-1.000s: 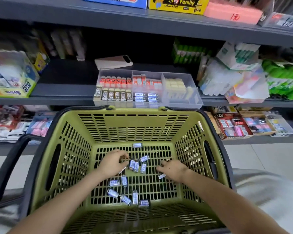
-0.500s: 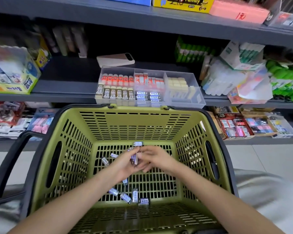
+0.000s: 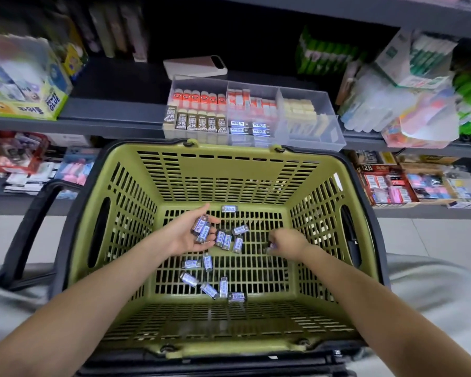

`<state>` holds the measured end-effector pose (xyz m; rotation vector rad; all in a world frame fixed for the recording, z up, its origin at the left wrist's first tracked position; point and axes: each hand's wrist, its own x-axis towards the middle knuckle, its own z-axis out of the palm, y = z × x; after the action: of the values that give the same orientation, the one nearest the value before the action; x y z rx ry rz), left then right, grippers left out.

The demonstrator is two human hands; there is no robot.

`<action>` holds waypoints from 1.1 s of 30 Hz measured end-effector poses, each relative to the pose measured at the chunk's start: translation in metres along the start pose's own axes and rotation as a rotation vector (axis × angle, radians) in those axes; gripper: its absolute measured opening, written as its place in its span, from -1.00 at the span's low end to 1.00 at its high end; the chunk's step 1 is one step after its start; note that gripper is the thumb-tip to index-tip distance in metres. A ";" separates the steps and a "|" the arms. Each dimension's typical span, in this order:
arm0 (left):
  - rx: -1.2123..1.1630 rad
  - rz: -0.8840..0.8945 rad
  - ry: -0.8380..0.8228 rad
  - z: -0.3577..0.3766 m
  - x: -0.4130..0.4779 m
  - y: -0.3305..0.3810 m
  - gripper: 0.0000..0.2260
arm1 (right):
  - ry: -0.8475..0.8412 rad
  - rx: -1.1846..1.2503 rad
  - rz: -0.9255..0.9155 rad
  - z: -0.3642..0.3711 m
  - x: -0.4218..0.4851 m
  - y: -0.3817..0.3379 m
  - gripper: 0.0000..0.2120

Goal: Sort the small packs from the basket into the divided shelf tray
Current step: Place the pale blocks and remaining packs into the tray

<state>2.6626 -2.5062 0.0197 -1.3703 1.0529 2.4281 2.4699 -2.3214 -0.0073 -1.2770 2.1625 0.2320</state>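
A green slatted basket [image 3: 131,213] sits in front of me with several small blue-and-black packs [image 3: 210,289] scattered on its floor. My left hand [image 3: 186,235] hovers palm-up inside the basket, cupping two packs [image 3: 201,228]. My right hand [image 3: 286,242] reaches down to the basket floor on the right, fingers pinched on one pack [image 3: 271,244]. Three more packs [image 3: 227,239] lie between my hands and one [image 3: 229,208] at the far wall. The clear divided tray [image 3: 335,137] stands on the shelf just behind the basket, holding rows of packs.
A pink-white power bank [image 3: 195,66] lies on the shelf behind the tray. A glue box [image 3: 25,83] stands at left and plastic-wrapped goods [image 3: 400,104] at right. The black basket handle [image 3: 25,232] hangs at left. Lower shelves hold more stationery [image 3: 392,183].
My hands were together at the basket's middle half a second ago. They have parted: the left now holds the packs palm-up, and the right has dropped to the floor on the right.
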 end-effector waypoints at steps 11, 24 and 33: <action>-0.184 -0.056 0.208 -0.013 0.007 -0.004 -0.70 | 0.081 -0.008 -0.235 0.009 0.033 -0.055 -0.18; -0.218 -0.048 0.139 -0.008 0.019 -0.008 -0.76 | 0.215 0.007 -0.323 0.020 0.026 -0.047 -0.40; -0.321 -0.138 -0.097 0.006 0.018 -0.013 -0.55 | 0.352 0.358 -0.359 -0.018 0.005 -0.086 -0.26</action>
<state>2.6546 -2.4958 0.0010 -1.3428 0.5423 2.6088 2.5332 -2.3780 0.0173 -1.5391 2.0734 -0.5381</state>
